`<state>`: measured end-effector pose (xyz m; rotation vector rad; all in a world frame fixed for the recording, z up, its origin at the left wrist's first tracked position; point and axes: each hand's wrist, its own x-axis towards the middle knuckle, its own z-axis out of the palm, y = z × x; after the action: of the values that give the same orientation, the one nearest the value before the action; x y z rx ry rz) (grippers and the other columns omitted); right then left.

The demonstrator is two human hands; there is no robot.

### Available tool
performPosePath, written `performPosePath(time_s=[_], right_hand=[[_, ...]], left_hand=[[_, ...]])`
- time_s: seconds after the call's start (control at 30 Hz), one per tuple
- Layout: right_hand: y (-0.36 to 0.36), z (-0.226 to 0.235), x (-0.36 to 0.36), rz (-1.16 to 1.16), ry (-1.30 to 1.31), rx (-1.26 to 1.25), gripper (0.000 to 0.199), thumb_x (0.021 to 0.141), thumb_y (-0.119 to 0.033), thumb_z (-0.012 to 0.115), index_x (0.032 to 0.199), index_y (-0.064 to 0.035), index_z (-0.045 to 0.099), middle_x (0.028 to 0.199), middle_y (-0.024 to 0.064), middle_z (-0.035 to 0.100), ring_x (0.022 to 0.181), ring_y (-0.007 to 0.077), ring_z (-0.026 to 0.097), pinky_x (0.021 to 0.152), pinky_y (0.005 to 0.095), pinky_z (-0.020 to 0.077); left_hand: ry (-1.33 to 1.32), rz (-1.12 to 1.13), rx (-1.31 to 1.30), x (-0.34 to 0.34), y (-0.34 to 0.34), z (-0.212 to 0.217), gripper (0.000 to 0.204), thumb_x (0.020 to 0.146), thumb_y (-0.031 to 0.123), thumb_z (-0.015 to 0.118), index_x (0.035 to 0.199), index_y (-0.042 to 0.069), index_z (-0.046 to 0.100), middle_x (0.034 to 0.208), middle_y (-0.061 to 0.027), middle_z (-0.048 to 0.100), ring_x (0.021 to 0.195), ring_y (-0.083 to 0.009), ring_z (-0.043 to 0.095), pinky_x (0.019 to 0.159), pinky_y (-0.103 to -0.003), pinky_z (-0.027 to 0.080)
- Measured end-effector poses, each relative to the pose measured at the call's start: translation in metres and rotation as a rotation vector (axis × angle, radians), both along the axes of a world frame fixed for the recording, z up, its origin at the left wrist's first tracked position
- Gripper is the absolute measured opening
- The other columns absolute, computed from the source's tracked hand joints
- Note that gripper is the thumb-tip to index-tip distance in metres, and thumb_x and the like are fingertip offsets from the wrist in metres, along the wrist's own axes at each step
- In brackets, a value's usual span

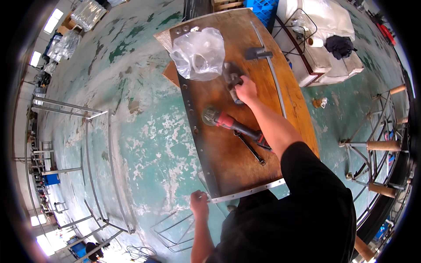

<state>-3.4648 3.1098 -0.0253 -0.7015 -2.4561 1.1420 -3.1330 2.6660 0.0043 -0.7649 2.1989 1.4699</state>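
Note:
My right hand (246, 90) is closed around the handle of a dark grey power tool (231, 75) lying on the worn wooden tabletop (228, 175). My left hand (199, 204) is at the near left corner, its fingers curled together beside the end of a pale metal strip with holes (254, 190). What those fingers pinch, if anything, is too small to make out. Below my right forearm lie a red and black angle grinder (226, 120) and a dark wrench (250, 149). A crumpled clear plastic bag (199, 53) sits on the far left part of the table.
A hammer-like dark tool (258, 53) and a long metal rod (272, 74) lie on the table's right side. Metal frames stand on the green floor at left (109, 166) and right (372, 144). White padded pieces (315, 39) and a blue crate (263, 12) are beyond.

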Motion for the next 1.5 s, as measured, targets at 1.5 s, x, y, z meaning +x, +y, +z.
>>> performPosePath(time_s=[1.5], right_hand=[[-0.494, 0.227, 0.481, 1.949, -0.662, -0.512, 0.034, 0.09, -0.023, 0.085, 0.111, 0.0021, 0.078, 0.101, 0.006, 0.079, 0.094, 0.0141, 0.069, 0.089, 0.0339, 0.0545]], left_hand=[[0.294, 0.437, -0.015, 0.36, -0.211, 0.176, 0.038, 0.087, 0.011, 0.08, 0.12, -0.002, 0.066, 0.104, -0.0128, 0.076, 0.093, -0.0187, 0.07, 0.085, -0.037, 0.058]])
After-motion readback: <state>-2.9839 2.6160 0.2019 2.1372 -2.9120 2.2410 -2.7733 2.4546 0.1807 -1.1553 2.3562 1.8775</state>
